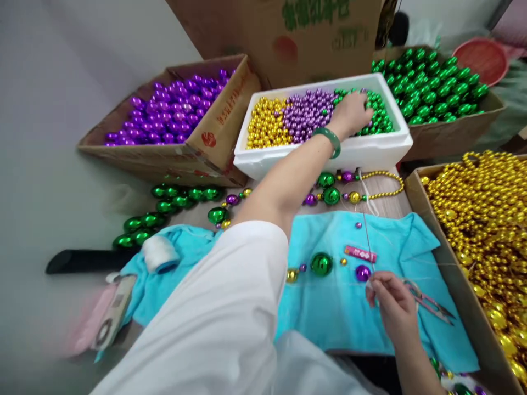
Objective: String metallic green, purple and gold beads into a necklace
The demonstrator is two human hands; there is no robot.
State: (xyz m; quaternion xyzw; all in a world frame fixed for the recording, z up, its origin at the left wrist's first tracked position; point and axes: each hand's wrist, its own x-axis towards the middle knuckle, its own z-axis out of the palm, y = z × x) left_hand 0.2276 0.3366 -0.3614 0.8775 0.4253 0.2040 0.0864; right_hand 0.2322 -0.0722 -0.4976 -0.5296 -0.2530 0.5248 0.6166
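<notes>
My left hand (352, 112) reaches into a white foam box (321, 156). Its fingers curl down into the small green beads (379, 115), and the tips are hidden among them. Purple beads (307, 112) and yellow beads (265, 123) fill the rest of that box. A green bangle (330, 140) sits on the left wrist. My right hand (391, 307) pinches a thin needle with thread (366, 241) over a teal cloth (329, 318). Small scissors (432, 304) rest against its fingers. A green ball (321, 264), a purple bead (363, 272) and a gold bead (292, 275) lie strung on the cloth.
Cardboard boxes hold purple balls (164, 109), green balls (432, 82) and gold beads (486, 219). A finished bead strand (349, 189) lies behind the cloth. More green balls (164, 206), a white thread spool (158, 253) and a pink tag (360, 254) are nearby.
</notes>
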